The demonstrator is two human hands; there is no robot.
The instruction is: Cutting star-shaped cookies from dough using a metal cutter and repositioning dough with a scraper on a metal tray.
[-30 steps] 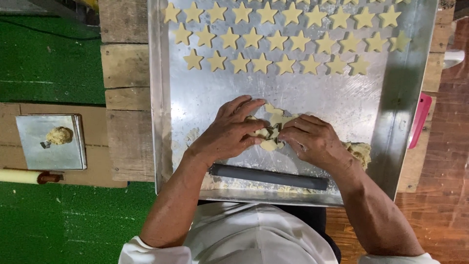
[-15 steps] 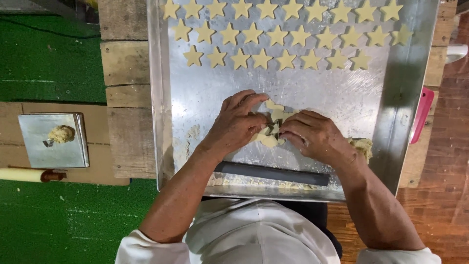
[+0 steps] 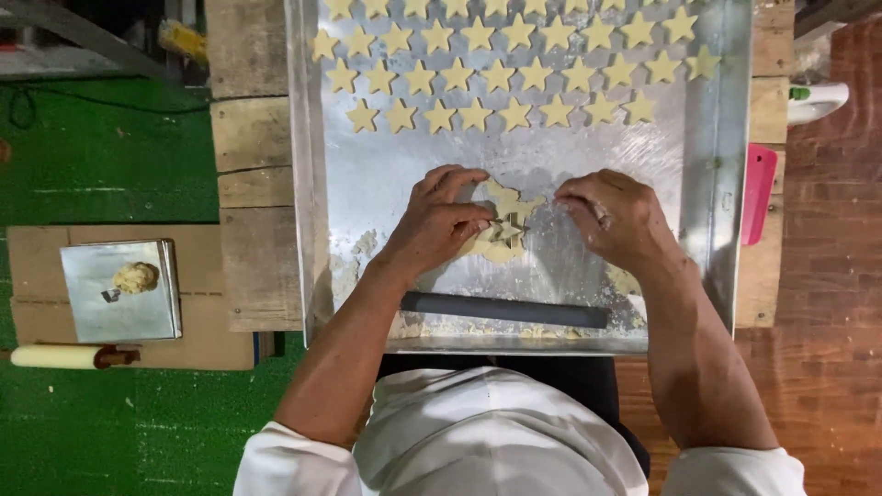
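On a big metal tray (image 3: 707, 220) lies a small flat piece of pale dough (image 3: 503, 197). My left hand (image 3: 436, 220) pinches a small metal star cutter (image 3: 505, 228) that stands in the dough. My right hand (image 3: 616, 216) rests with fingers curled just right of the dough, its fingertips at the dough's edge; whether it grips anything is hidden. Several rows of cut star-shaped dough pieces (image 3: 478, 115) fill the far part of the tray.
A dark rod (image 3: 505, 310) lies along the tray's near side among crumbs. The tray sits on a wooden pallet table (image 3: 257, 165). Left, a small metal plate (image 3: 119, 289) with a dough lump (image 3: 135, 277) rests on cardboard beside a rolling pin (image 3: 55, 356). A pink scraper (image 3: 758, 193) lies at right.
My hands have drawn apart: the right hand shifted right off the dough, and the star cutter in the dough now shows under my left fingers.
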